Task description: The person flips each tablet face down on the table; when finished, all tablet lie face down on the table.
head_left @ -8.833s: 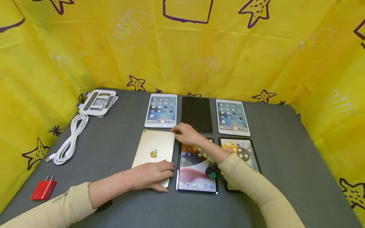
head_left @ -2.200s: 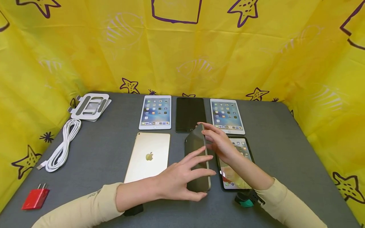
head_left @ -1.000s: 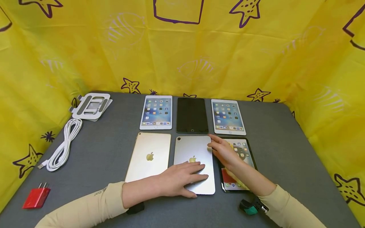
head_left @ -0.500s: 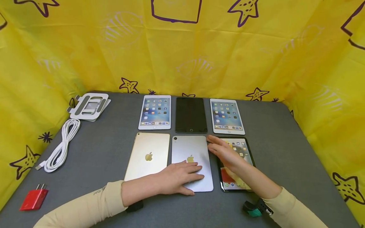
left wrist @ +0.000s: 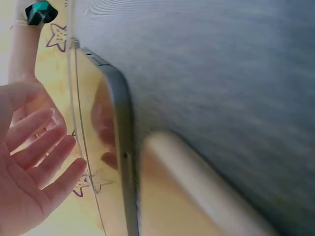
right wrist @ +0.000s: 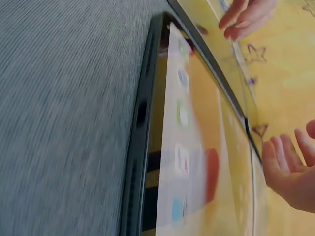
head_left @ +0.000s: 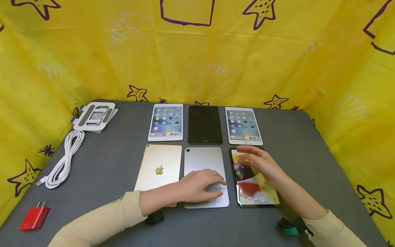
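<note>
In the head view, my left hand (head_left: 202,187) is above the silver tablet (head_left: 203,157), which lies face down. The left wrist view shows this hand (left wrist: 37,162) raised off it, fingers loosely bent. My right hand (head_left: 263,164) hovers over the upper part of a black-framed tablet (head_left: 256,192) with its screen lit. In the right wrist view, that hand (right wrist: 290,172) has extended fingers apart from the glass. Left of the silver tablet, a gold tablet (head_left: 163,159) lies face down, partly covered by my left forearm. Neither hand holds anything.
Behind stand two white tablets, left (head_left: 166,120) and right (head_left: 243,125), flanking a dark-screened tablet (head_left: 205,123), all lying flat. On the left are a grey-white folding stand (head_left: 95,116), a coiled white cable (head_left: 64,161) and a red plug adapter (head_left: 34,218). Yellow cloth (head_left: 185,61) surrounds the table.
The silver tablet, tipped on edge between both hands earlier, now lies back up. My right hand has left its edge and moved right over the black-framed tablet; my left fingers have lifted and bent.
</note>
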A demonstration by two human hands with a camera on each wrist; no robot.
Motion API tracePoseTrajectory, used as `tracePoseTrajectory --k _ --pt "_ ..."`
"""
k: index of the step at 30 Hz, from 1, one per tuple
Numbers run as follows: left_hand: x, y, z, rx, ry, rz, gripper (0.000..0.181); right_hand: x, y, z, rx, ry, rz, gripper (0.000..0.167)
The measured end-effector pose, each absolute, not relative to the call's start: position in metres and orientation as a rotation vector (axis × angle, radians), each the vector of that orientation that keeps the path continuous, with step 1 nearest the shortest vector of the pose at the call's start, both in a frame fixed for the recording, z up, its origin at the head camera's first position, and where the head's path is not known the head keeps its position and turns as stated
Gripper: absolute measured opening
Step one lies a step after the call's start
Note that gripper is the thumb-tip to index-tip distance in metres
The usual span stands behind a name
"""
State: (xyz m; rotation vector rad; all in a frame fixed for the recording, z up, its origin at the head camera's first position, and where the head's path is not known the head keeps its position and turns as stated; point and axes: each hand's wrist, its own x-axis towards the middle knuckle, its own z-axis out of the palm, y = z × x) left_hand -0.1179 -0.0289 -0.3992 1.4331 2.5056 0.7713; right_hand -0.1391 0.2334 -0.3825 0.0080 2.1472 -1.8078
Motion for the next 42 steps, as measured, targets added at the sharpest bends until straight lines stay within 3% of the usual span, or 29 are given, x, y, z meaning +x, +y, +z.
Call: tracePoseTrajectory --k 7,17,26,35,38,42 --pt "-0.128 -0.009 -0.402 1.142 2.274 1.164 0.035 -0.133 0.265 -0.384 0.03 2.256 -1.747 0.046" --pt "-0.135 0.02 -0.4 0.42 1.872 1.511 0.06 -0.119 0.303 -0.392 -0.023 2.418 -1.627 0.048" --pt "-0.148 0.031 -0.394 -0.072 1.419 1.798 0.061 -0.112 0.313 -0.395 0.046 2.246 -1.662 0.059" --pt "-0.154 0.034 -0.39 -0.217 1.276 1.875 0.085 -0.112 0.317 -0.393 0.0 2.142 -1.686 0.064" --pt "-0.152 0.036 -0.391 -0.17 1.327 1.872 0.079 -0.11 0.316 -0.392 -0.014 2.136 -1.696 0.065" --pt "-0.146 0.04 -0.392 -0.056 1.493 1.898 0.057 -0.109 0.313 -0.392 -0.028 2.132 -1.711 0.063"
